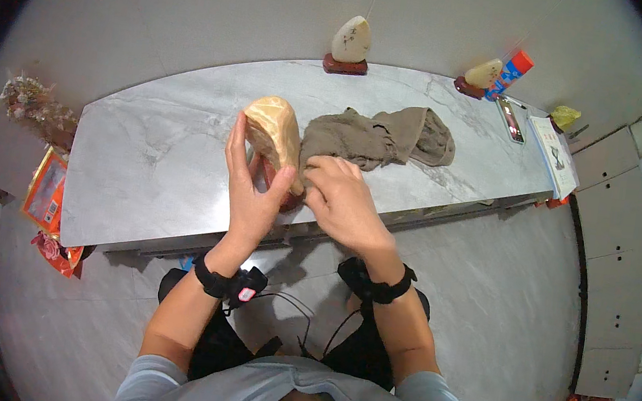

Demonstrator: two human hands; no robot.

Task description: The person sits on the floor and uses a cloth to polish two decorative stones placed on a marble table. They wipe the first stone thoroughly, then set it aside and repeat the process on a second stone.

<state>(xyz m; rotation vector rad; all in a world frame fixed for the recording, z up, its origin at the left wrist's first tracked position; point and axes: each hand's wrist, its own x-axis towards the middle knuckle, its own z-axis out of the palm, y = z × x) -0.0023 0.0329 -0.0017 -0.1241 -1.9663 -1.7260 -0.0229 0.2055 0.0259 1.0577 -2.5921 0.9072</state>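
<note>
A yellow-tan polished stone [283, 128] stands near the front edge of the marble-patterned tabletop [145, 180], tilted in view. Its reddish-brown base [291, 202] shows below, partly covered by my fingers. My left hand [254, 190] grips the stone, fingers along its left side and thumb across its lower front. Beside its lower right side is my right hand [339, 199], fingers curled and fingertips close to the stone. Just beyond these fingers lies a crumpled grey-brown towel [358, 136], stretching to the right. Whether my right fingers pinch the towel or touch the stone is hidden.
Along the wall stand a pale stone on a dark red base [345, 65], a smaller display stone [483, 73] and a red-capped spray can [510, 73]. A phone [510, 120] and papers [552, 158] lie at right. Dried flowers [34, 108] and an orange-framed item [46, 190] flank the left end.
</note>
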